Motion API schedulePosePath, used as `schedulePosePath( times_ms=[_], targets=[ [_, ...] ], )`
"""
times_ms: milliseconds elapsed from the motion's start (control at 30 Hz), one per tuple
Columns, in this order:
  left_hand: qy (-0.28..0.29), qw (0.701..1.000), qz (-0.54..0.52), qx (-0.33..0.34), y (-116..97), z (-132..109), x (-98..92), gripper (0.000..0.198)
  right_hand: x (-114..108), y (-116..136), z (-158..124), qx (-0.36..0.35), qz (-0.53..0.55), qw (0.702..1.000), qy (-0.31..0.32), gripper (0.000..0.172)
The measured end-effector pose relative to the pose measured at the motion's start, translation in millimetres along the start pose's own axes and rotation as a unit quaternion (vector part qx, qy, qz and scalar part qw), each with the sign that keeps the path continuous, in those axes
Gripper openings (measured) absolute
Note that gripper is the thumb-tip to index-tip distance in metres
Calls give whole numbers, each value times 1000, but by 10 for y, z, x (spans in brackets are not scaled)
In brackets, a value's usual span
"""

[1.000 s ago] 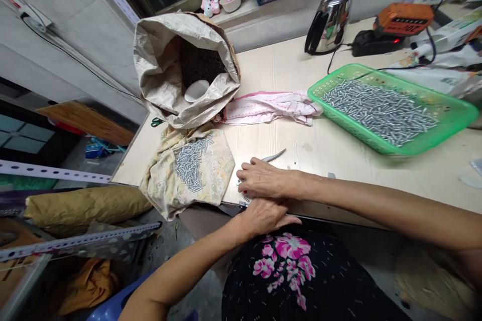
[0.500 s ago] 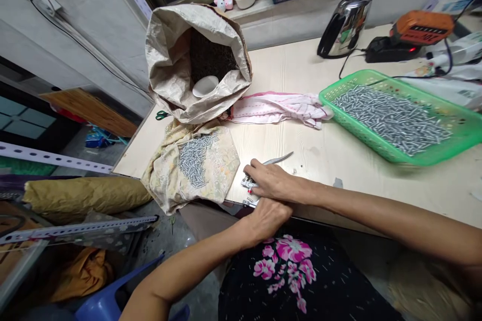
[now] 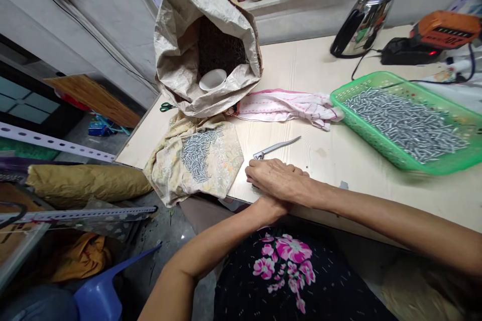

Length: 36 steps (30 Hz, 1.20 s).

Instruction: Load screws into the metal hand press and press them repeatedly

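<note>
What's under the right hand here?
The left hand lies partly beneath the right hand, and a metal tool shows just beyond the knuckles. Most of the left hand, and anything either palm covers, can't be seen.

Homelike workshop, metal pins [image 3: 406, 125], kettle [image 3: 364, 25]

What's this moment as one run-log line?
right hand: over left hand | holding: unclear | silver tool: by right hand | metal pieces: on cloth, in green basket
</note>
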<state>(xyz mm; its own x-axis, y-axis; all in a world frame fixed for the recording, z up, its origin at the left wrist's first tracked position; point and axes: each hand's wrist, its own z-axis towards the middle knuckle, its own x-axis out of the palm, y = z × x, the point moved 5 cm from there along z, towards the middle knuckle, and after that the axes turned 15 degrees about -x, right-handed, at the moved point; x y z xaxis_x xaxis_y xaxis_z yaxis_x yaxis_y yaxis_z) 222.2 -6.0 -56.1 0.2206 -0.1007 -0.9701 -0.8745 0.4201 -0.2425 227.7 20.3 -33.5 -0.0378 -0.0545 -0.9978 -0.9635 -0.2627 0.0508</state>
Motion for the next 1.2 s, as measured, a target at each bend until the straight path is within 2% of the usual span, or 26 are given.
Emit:
schedulePosePath(
  times_ms=[33, 100, 167, 200, 233, 300, 367, 433, 500, 567, 633, 667, 700, 767, 800, 867, 933, 1000, 1100, 1167, 1200],
  targets=[
    [5, 1000, 3, -2, -48, 15, -37, 36, -11, 5, 21, -32, -3, 999, 4, 31],
    [15, 1000, 8, 15, -177, -1, -135, 34, -76, 80, 122, -211, 26, 977, 20, 29],
    [14, 997, -1, 77, -333, -139, -251, 31, -189, 156, 184, -411, 62, 909, 41, 26],
    [10, 992, -11, 125, -406, -261, -309, 29, -245, 169, 203, -475, 69, 876, 51, 25],
    [3, 985, -24, 173, -459, -408, -366, 27, -290, 169, 223, -511, 65, 855, 61, 24],
    [-19, 969, -47, 242, -469, -716, -477, 24, -345, 184, 242, -540, 45, 837, 77, 20],
    [-55, 965, -62, 248, -330, -949, -604, 22, -364, 225, 224, -542, 26, 836, 84, 14],
    [-122, 969, -71, 203, -53, -1058, -792, 21, -355, 283, 182, -540, 18, 838, 82, 12],
    [-211, 970, -51, 114, 345, -1046, -1028, 21, -318, 344, 142, -540, 13, 838, 76, 12],
    [-263, 964, 23, -27, 836, -930, -1235, 21, -264, 407, 111, -549, 10, 834, 65, 12],
    [-270, 942, 105, -172, 1347, -784, -1380, 20, -236, 470, 83, -566, 19, 824, 40, 15],
    [-251, 934, 135, -215, 1565, -708, -1412, 20, -248, 493, 69, -576, 33, 817, 23, 15],
    [-218, 932, 161, -242, 1753, -629, -1415, 21, -286, 500, 57, -585, 55, 809, 1, 15],
    [-138, 935, 201, -256, 2019, -488, -1365, 24, -455, 420, 56, -579, 112, 806, -58, 12],
    [-98, 938, 216, -251, 2100, -432, -1329, 24, -583, 312, 69, -558, 143, 812, -94, 12],
    [-37, 941, 239, -237, 2181, -351, -1278, 25, -901, -59, 100, -488, 189, 834, -176, 15],
    [-2, 941, 251, -227, 2194, -300, -1266, 25, -1253, -596, 96, -402, 195, 854, -267, 15],
    [19, 941, 256, -219, 2176, -261, -1271, 23, -1553, -1166, 56, -321, 135, 876, -334, 13],
    [43, 944, 256, -206, 2147, -209, -1257, 20, -1734, -1799, 8, -204, -3, 923, -326, 27],
    [53, 946, 254, -197, 2145, -179, -1231, 20, -1645, -1935, -38, -180, -40, 935, -302, 31],
    [57, 946, 254, -192, 2151, -166, -1218, 20, -1537, -1901, -65, -200, -26, 935, -291, 29]
  ],
)
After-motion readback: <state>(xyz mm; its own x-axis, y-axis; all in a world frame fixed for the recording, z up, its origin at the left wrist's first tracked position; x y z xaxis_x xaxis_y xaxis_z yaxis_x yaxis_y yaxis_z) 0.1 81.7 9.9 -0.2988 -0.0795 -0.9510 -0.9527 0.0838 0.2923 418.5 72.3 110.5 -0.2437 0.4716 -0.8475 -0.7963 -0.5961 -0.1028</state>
